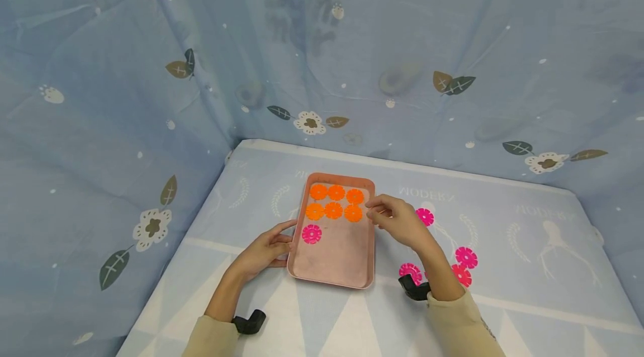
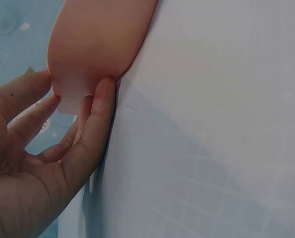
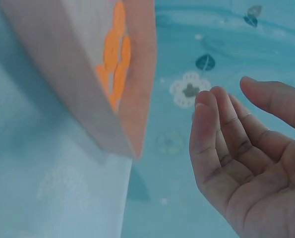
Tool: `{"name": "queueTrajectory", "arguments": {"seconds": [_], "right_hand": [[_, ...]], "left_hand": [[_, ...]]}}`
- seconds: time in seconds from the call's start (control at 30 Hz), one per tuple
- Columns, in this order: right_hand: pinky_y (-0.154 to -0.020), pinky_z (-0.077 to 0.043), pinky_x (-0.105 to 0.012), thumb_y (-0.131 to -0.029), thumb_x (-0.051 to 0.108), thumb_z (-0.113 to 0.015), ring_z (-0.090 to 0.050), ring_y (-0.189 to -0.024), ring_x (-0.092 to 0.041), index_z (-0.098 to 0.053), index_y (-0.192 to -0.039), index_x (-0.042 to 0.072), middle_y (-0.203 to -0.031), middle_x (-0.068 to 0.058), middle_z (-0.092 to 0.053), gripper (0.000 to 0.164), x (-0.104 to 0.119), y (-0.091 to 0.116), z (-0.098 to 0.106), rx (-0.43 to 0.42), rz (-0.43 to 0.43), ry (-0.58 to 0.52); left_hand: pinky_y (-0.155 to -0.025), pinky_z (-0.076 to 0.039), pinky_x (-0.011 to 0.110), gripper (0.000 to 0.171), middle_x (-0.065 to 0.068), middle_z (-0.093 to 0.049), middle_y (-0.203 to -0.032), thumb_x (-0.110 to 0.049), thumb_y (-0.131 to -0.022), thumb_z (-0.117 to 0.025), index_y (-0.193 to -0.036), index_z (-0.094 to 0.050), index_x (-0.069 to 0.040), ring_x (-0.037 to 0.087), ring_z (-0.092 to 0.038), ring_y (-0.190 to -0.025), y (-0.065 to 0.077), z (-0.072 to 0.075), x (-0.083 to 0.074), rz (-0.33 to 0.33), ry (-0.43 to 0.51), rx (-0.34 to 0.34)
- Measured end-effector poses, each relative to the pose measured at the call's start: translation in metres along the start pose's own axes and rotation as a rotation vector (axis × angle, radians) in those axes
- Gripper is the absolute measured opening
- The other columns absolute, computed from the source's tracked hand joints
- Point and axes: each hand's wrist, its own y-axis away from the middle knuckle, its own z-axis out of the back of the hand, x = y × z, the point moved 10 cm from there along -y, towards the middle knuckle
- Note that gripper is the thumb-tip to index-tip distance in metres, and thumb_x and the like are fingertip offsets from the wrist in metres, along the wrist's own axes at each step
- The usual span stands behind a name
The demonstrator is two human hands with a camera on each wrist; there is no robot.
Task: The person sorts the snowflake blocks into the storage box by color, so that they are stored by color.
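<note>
A shallow pink tray [image 1: 332, 259] lies on the cloth-covered table. Inside it, orange notched discs [image 1: 334, 210] form two rows at the far end, with one pink notched disc [image 1: 312, 234] below the left column. My left hand [image 1: 264, 251] touches the tray's left outer wall with extended fingers; the left wrist view shows the fingertips [image 2: 105, 89] against the wall. Near the right rim is my right hand [image 1: 397, 220], its fingers slightly bent. In the right wrist view a gap shows between thumb and fingers, with nothing held.
Loose pink discs lie right of the tray: one disc [image 1: 425, 216] beyond the right wrist, another disc [image 1: 466, 257] farther right, and one disc [image 1: 410, 273] near the right forearm, which partly covers others. A patterned blue curtain [image 1: 372, 55] rises behind the table.
</note>
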Motion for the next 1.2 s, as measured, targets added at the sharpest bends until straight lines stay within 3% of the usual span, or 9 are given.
{"name": "queueTrajectory", "arguments": {"seconds": [0.37,0.57,0.87,1.0,1.2], "right_hand": [[-0.075,-0.055,-0.034,-0.095,0.020,-0.072,-0.065,-0.089,-0.020,-0.069,-0.115,0.008,-0.098,0.001,-0.068,0.024,-0.030,0.044,0.030,-0.093,-0.019,0.113],[-0.074,-0.056,-0.029,-0.092,0.017,-0.075,-0.065,-0.088,-0.019,-0.068,-0.116,0.006,-0.096,0.001,-0.067,0.027,-0.051,0.064,0.036,-0.098,-0.042,0.114],[-0.071,-0.054,-0.030,-0.089,0.019,-0.078,-0.060,-0.090,-0.023,-0.067,-0.115,0.007,-0.107,-0.005,-0.065,0.031,-0.085,0.079,0.035,0.017,-0.071,0.075],[-0.071,-0.051,-0.030,-0.086,0.013,-0.080,-0.056,-0.091,-0.027,-0.067,-0.115,0.007,-0.110,-0.011,-0.062,0.033,-0.093,0.082,0.028,0.096,-0.041,0.073],[-0.070,-0.046,-0.031,-0.077,0.014,-0.087,-0.048,-0.091,-0.026,-0.067,-0.111,0.015,-0.104,-0.007,-0.056,0.039,-0.101,0.084,0.018,0.160,0.006,0.197]], "left_hand": [[-0.085,-0.057,0.045,0.058,0.023,-0.053,-0.129,-0.014,-0.102,-0.061,-0.155,-0.038,-0.020,0.034,-0.063,-0.108,0.000,0.000,0.003,0.001,-0.001,0.007],[-0.085,-0.057,0.045,0.059,0.023,-0.054,-0.129,-0.015,-0.101,-0.061,-0.155,-0.039,-0.020,0.034,-0.062,-0.107,-0.001,0.000,0.004,0.001,-0.002,0.010],[-0.084,-0.057,0.044,0.059,0.023,-0.054,-0.130,-0.014,-0.102,-0.060,-0.156,-0.038,-0.019,0.034,-0.063,-0.108,-0.001,0.000,0.004,-0.002,-0.001,0.010],[-0.084,-0.057,0.044,0.059,0.023,-0.054,-0.129,-0.014,-0.102,-0.061,-0.155,-0.038,-0.020,0.033,-0.063,-0.107,-0.001,0.001,0.004,0.000,-0.003,0.007],[-0.084,-0.057,0.044,0.059,0.024,-0.053,-0.130,-0.015,-0.101,-0.061,-0.156,-0.038,-0.019,0.034,-0.063,-0.107,-0.001,0.000,0.003,-0.004,-0.003,0.013]]}}
